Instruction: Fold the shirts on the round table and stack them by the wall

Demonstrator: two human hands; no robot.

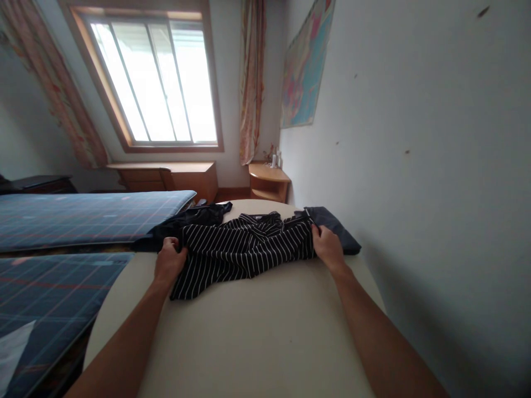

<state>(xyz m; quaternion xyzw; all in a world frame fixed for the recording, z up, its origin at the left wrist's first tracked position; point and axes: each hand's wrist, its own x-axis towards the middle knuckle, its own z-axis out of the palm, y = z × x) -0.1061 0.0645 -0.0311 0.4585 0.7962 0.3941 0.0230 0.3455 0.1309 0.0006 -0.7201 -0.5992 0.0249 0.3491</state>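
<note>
A black shirt with white stripes [244, 249] is stretched sideways over the far half of a pale round table [257, 331]. Its collar lies at the far side, and a lower corner trails toward me on the left. My left hand [171, 258] is closed on the shirt's left edge. On the opposite edge, my right hand [327, 246] pinches the striped cloth. Dark clothing [199, 216] lies crumpled behind the left part of the shirt. Beyond my right hand rests a dark folded cloth [334, 224], partly covered by the shirt and my hand.
Two beds with blue plaid mattresses [95, 218] stand left of the table. A white wall [435, 193] runs close along the right. Under the window is a wooden desk [193, 177], with a corner shelf [269, 174] beside it.
</note>
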